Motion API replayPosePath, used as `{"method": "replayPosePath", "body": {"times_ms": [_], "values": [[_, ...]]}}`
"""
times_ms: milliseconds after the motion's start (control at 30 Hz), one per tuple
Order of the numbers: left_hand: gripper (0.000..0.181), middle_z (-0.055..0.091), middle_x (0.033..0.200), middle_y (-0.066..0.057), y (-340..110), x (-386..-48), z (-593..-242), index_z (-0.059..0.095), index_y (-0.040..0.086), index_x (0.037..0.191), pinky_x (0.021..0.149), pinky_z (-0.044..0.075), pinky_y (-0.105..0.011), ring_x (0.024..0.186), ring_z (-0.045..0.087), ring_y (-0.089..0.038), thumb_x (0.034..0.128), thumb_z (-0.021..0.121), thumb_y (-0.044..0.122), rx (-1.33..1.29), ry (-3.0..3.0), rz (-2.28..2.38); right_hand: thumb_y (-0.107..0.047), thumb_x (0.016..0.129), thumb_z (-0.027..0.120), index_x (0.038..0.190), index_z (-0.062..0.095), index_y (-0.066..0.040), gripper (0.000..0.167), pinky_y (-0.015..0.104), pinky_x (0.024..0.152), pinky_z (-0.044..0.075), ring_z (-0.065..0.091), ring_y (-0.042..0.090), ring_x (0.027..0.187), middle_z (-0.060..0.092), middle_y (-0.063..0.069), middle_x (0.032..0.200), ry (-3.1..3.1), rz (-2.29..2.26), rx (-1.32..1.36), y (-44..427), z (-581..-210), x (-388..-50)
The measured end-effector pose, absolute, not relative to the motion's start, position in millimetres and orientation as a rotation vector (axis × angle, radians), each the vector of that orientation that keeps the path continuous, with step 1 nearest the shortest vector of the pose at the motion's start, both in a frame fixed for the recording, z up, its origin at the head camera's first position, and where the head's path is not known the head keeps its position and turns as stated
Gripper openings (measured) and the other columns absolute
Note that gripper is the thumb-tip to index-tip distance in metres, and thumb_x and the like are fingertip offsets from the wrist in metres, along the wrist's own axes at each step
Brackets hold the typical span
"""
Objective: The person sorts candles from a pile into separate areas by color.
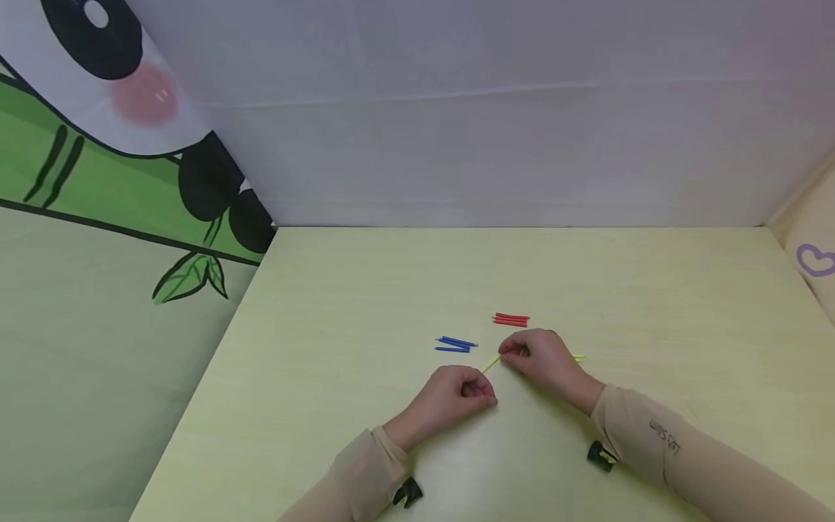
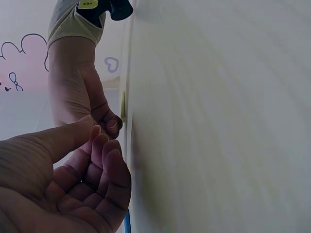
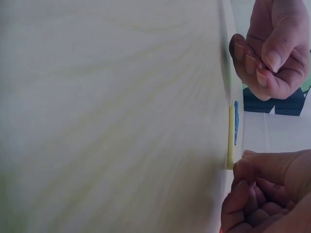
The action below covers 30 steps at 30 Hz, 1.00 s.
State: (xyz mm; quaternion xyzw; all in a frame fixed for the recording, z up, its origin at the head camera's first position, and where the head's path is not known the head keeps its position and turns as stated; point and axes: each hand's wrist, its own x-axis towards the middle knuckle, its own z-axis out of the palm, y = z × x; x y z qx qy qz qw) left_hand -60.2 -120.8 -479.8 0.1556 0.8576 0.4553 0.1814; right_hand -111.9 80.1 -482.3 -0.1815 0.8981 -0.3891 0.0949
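A thin yellow stick (image 1: 491, 363) runs between my two hands. In the head view, my right hand (image 1: 546, 362) pinches its upper right end between thumb and fingertips. The right wrist view shows the yellow stick (image 3: 231, 133) reaching away from the fingers of the right hand (image 3: 272, 189). Close by on the left is my left hand (image 1: 452, 399), its fingers loosely curled and its thumb near the fingertips. Nothing shows between the fingers of the left hand (image 2: 85, 179). The stick's lower end is partly hidden by that hand in the head view.
Several thin blue sticks (image 1: 457, 344) lie on the pale wooden table (image 1: 339, 319), left of the right hand. Several red sticks (image 1: 511, 320) lie farther back. More yellow sticks (image 1: 578, 357) show partly behind the right hand. A white cloth wall (image 1: 489, 152) borders the table's far edge.
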Motion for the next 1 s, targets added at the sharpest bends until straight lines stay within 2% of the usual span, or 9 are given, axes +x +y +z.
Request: {"method": "replayPosePath", "body": {"times_ms": [267, 767, 1000], "values": [[0.008, 0.062, 0.070, 0.010, -121.2, -58.9, -479.9, 0.071, 0.015, 0.080, 0.063, 0.045, -0.020, 0.064, 0.055, -0.003, 0.0861, 0.075, 0.016, 0.431, 2.425, 1.286, -0.006, 0.086, 0.072, 0.092, 0.074, -0.007, 0.007, 0.033, 0.071, 0.048, 0.057, 0.010, 0.074, 0.069, -0.003, 0.083, 2.685, -1.130, -0.572, 78.5, -484.5, -113.7], [0.008, 0.062, 0.069, 0.010, -120.5, -57.9, -479.7, 0.071, 0.015, 0.079, 0.062, 0.046, -0.020, 0.063, 0.054, -0.002, 0.0859, 0.075, 0.015, 0.430, 2.432, 1.295, -0.008, 0.083, 0.075, 0.084, 0.073, -0.005, 0.004, 0.030, 0.066, 0.046, 0.054, 0.009, 0.068, 0.065, -0.005, 0.074, 2.701, -1.069, -0.557, 79.9, -484.4, -111.7], [0.008, 0.062, 0.069, 0.010, -118.8, -58.9, -481.4, 0.071, 0.015, 0.079, 0.063, 0.046, -0.020, 0.062, 0.054, -0.002, 0.0858, 0.075, 0.015, 0.440, 2.437, 1.299, -0.008, 0.083, 0.076, 0.081, 0.073, -0.007, 0.004, 0.029, 0.066, 0.046, 0.054, 0.009, 0.067, 0.064, -0.005, 0.072, 2.715, -1.061, -0.526, 80.3, -483.2, -111.5]]}}
